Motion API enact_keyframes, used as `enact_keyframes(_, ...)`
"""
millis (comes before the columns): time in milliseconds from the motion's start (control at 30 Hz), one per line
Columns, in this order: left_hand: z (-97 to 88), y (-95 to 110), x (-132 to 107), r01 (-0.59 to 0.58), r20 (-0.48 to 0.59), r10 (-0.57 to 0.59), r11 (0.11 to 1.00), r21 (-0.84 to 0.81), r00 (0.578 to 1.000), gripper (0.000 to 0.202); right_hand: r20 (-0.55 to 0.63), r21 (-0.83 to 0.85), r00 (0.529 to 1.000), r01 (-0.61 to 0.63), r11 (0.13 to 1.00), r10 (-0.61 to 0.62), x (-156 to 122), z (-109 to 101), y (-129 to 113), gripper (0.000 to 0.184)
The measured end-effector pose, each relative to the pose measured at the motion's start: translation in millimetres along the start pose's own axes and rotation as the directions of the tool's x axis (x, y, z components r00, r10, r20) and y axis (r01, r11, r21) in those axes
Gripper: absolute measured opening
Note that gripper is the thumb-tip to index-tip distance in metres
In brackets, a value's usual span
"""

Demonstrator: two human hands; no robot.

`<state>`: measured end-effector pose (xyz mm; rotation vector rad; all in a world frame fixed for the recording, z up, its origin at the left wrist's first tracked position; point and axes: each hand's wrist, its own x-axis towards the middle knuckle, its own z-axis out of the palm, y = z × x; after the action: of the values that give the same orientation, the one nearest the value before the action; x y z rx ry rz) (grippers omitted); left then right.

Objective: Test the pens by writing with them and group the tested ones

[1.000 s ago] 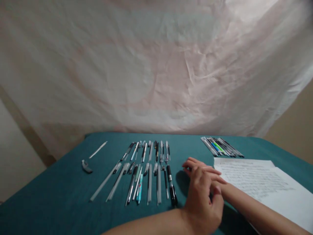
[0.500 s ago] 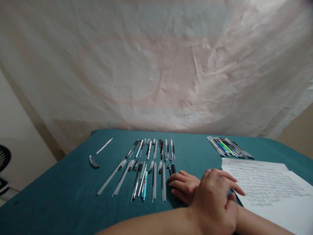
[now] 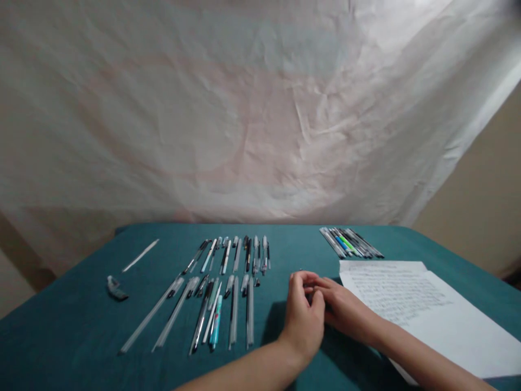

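Above the table, my left hand (image 3: 305,317) and my right hand (image 3: 348,309) meet, fingers curled together. Between them is a pen, almost wholly hidden by the fingers; only a small dark tip shows above my left hand. Left of the hands lie two rows of taken-apart pens: clear barrels (image 3: 249,315), caps (image 3: 229,285) and dark refills. A turquoise pen (image 3: 216,320) is in the front row. A small dark cap piece (image 3: 257,282) lies at that row's right end.
Handwritten paper sheets (image 3: 456,326) lie to the right. Behind them is a bundle of pens (image 3: 352,243), some green and blue. A correction-tape-like piece (image 3: 116,289) and a thin white stick (image 3: 140,255) lie far left. A pale sheet (image 3: 260,108) hangs behind the green-covered table (image 3: 73,347).
My right hand has lifted off the table at the front row's right end, and the black pen there is gone. My hands uncrossed and came together. The view turned right.
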<state>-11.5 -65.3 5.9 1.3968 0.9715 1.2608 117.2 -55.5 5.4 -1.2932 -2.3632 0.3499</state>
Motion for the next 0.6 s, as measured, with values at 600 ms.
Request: enact_keyframes(600, -1.0, -30, 23, 0.254, -0.178, -0.324, 0.909, -0.331, 0.929, 0.026, 0.016, 0.055, 0.88, -0.475, 0.878, 0.475, -9, -2, 17, 0.032)
